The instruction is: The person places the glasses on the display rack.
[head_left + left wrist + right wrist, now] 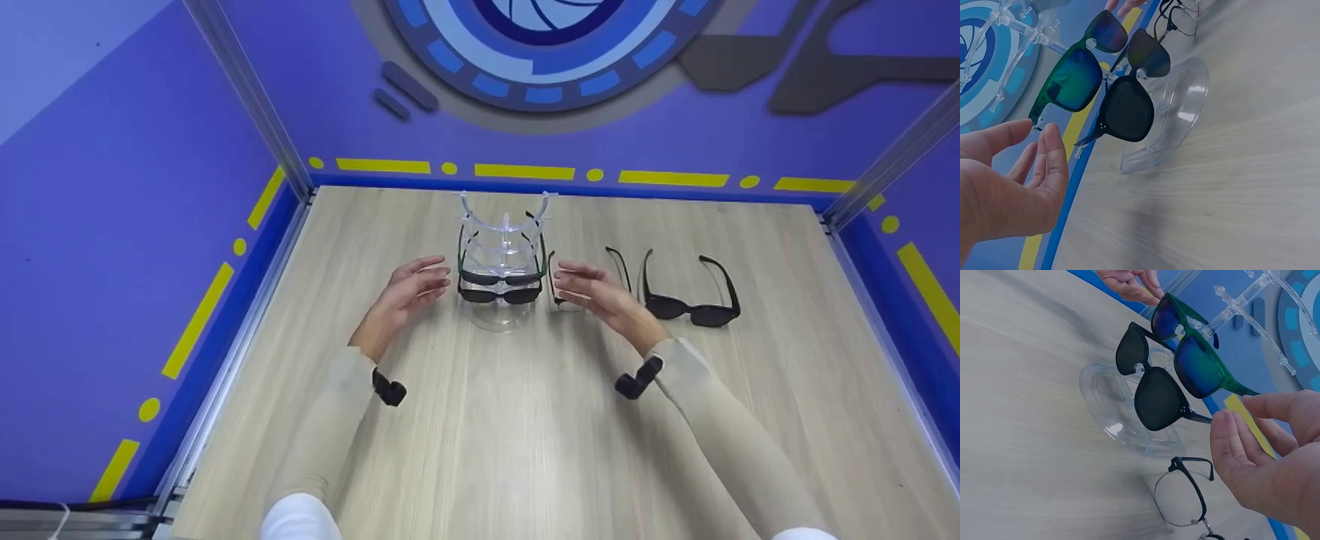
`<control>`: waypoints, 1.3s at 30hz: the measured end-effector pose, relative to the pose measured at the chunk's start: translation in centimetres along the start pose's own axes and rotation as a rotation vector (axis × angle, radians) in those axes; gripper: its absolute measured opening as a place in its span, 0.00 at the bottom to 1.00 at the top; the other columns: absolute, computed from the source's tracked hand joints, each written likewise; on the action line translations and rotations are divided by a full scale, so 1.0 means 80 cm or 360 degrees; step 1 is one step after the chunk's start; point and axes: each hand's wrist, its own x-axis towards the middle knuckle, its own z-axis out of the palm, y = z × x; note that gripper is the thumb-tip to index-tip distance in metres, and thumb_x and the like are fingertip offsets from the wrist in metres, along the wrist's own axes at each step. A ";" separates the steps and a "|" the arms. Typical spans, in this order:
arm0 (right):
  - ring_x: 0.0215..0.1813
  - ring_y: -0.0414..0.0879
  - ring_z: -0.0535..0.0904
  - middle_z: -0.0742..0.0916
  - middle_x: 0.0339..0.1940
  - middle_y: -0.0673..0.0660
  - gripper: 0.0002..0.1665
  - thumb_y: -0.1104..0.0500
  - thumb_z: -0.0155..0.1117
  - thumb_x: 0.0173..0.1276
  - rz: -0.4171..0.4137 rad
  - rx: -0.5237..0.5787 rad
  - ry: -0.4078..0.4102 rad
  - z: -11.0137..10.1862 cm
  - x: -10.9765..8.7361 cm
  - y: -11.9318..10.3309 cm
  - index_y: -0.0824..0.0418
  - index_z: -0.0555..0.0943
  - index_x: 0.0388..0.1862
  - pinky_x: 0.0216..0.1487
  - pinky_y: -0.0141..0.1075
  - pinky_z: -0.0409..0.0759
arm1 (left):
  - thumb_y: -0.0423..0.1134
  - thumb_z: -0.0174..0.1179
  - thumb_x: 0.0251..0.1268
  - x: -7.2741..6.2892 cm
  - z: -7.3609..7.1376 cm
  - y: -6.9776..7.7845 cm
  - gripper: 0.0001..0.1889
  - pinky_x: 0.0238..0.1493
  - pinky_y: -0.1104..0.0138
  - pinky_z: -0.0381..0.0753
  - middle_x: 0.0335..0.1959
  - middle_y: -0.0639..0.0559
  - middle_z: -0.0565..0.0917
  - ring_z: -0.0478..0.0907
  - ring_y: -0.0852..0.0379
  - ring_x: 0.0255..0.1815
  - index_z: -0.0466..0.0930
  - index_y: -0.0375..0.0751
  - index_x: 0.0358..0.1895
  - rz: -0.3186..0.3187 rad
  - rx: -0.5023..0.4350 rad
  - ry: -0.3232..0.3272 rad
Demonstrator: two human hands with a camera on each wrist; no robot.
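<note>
A clear plastic display stand (504,319) carries two pairs of sunglasses, one above the other. The upper pair, green-framed sunglasses (1202,365), has blue-green mirrored lenses; below it sit black sunglasses (1158,398) with dark lenses. To the left of the stand is my left hand (411,289), fingers loosely extended near the green pair's hinge, with a small gap in the head view. My right hand (604,296) mirrors it on the other side, its fingertips close to the green pair's right end. Neither hand appears to grip anything.
Clear-lens glasses (1179,495) with dark upper rims lie right of the stand, partly hidden behind my right hand in the head view. Farther right, another pair of black sunglasses (691,309) rests on the wooden table (510,450). Blue printed panels (525,142) enclose the table.
</note>
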 end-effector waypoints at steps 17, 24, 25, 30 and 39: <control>0.54 0.41 0.86 0.89 0.52 0.50 0.29 0.68 0.62 0.74 0.0000 -0.0015 -0.0102 -0.025 -0.045 0.021 0.69 0.70 0.72 0.67 0.39 0.82 | 0.29 0.60 0.72 -0.028 -0.010 -0.033 0.23 0.44 0.72 0.86 0.44 0.52 0.87 0.85 0.58 0.43 0.73 0.33 0.68 -0.0030 -0.0016 -0.0078; 0.54 0.42 0.87 0.90 0.51 0.50 0.33 0.71 0.59 0.74 0.0023 0.0038 -0.0152 -0.037 -0.058 0.034 0.75 0.63 0.75 0.65 0.39 0.83 | 0.28 0.60 0.72 -0.036 0.000 -0.050 0.23 0.43 0.72 0.86 0.41 0.52 0.86 0.85 0.58 0.42 0.72 0.30 0.68 -0.0037 0.0001 -0.0105; 0.53 0.42 0.87 0.90 0.52 0.50 0.32 0.71 0.59 0.74 0.0024 0.0048 -0.0155 -0.039 -0.060 0.035 0.74 0.65 0.75 0.64 0.38 0.83 | 0.27 0.60 0.71 -0.036 0.003 -0.052 0.24 0.43 0.71 0.86 0.42 0.51 0.86 0.85 0.59 0.41 0.71 0.29 0.68 -0.0039 -0.0008 -0.0113; 0.54 0.42 0.87 0.90 0.52 0.51 0.23 0.71 0.59 0.74 0.0022 0.0059 -0.0151 -0.051 -0.069 0.041 0.66 0.76 0.67 0.65 0.40 0.83 | 0.26 0.59 0.71 -0.036 0.020 -0.062 0.25 0.41 0.72 0.86 0.41 0.52 0.87 0.85 0.60 0.39 0.69 0.27 0.69 -0.0048 -0.0035 -0.0154; 0.55 0.42 0.86 0.89 0.53 0.51 0.31 0.70 0.60 0.74 0.0049 0.0049 -0.0147 -0.063 -0.081 0.051 0.70 0.67 0.75 0.65 0.39 0.83 | 0.26 0.58 0.71 -0.040 0.032 -0.074 0.24 0.40 0.72 0.86 0.44 0.49 0.87 0.85 0.60 0.38 0.69 0.27 0.68 -0.0068 -0.0073 -0.0203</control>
